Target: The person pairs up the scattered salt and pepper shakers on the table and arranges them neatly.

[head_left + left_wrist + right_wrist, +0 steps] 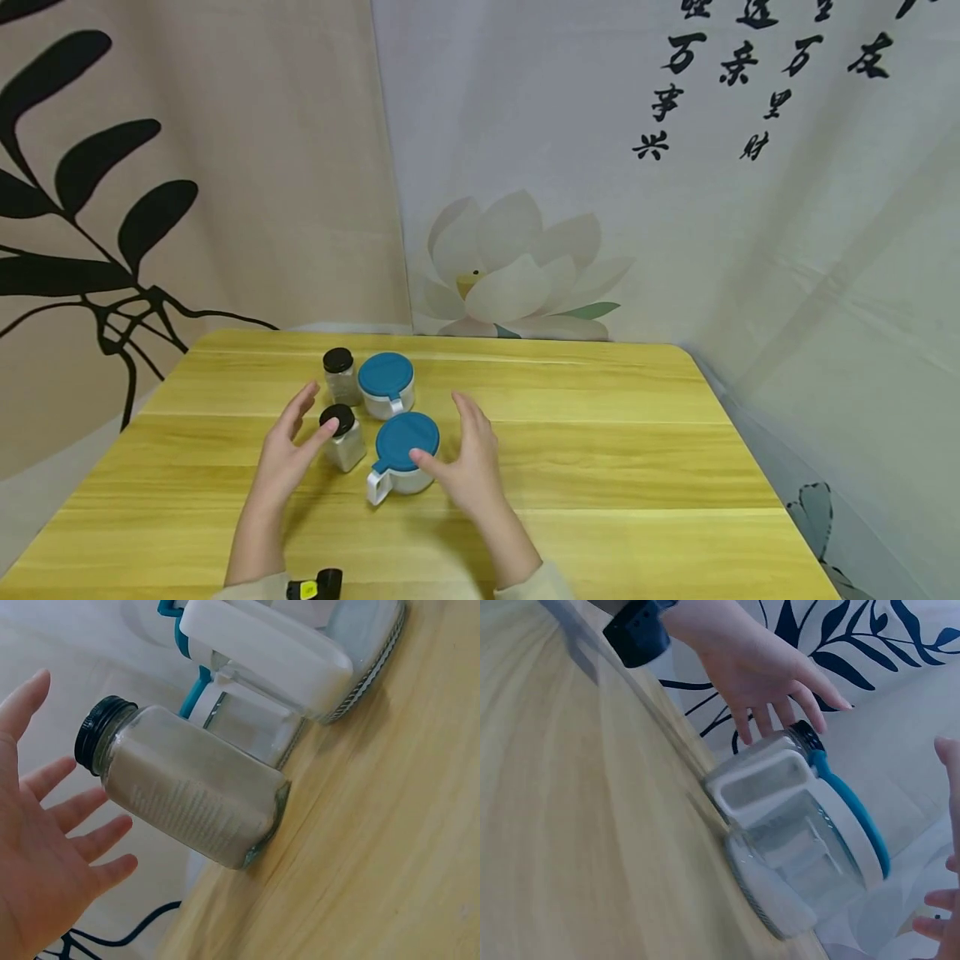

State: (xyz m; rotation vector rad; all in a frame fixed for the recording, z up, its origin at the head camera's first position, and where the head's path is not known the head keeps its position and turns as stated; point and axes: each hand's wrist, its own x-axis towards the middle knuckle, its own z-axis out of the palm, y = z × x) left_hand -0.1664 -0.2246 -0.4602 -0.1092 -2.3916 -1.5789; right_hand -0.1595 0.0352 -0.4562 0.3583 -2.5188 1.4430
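My left hand (pixel 283 462) reaches beside the nearer square glass jar with a black lid (pixel 347 450). In the left wrist view its fingers are spread and apart from that jar (pixel 191 787), which holds something pale. My right hand (pixel 472 467) is at the right side of the nearer jar with a blue lid (pixel 408 440) and a white handle. In the right wrist view the right hand (pixel 951 900) shows only partly at the edge, away from the clear-sided blue-lidded jar (pixel 802 851). Neither hand grips anything.
Behind the nearer pair stand another black-lidded jar (pixel 342 385) and another blue-lidded jar (pixel 386 377), close together. All are upright on a yellow wooden table (pixel 637 467). Printed cloth (pixel 525 125) hangs behind the table. A black band (pixel 315 586) is around the left wrist.
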